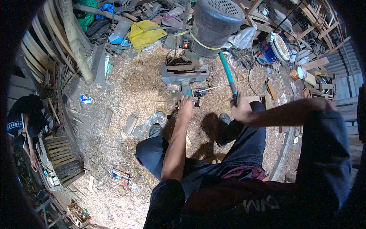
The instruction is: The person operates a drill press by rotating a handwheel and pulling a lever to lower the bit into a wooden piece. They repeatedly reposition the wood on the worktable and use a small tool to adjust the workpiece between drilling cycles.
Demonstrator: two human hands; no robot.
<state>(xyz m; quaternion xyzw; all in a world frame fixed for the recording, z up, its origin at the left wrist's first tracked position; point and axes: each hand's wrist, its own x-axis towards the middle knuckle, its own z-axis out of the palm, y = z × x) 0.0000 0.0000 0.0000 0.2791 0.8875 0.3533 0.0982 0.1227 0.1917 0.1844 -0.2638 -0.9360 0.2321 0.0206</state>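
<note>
In the head view, a floor-standing machine with a dark drum-shaped motor (207,36) stands in front of me. A teal lever (227,72) slopes down from its right side to a black grip. My right hand (242,110) is closed around that grip. My left hand (187,108) reaches low to the front of the machine, just below its grey metal table (185,74). Its fingers are curled at a teal part (186,91), and what they hold is hidden. A thin wooden strip (219,87) sticks out to the right of the table.
Wood shavings (114,141) cover the ground around my feet. Behind the machine lie a yellow cloth (146,35) and mixed scrap. A white and blue bucket (272,49) stands at back right. Slatted wood (63,156) and what looks like a person in dark clothes (28,114) are at left.
</note>
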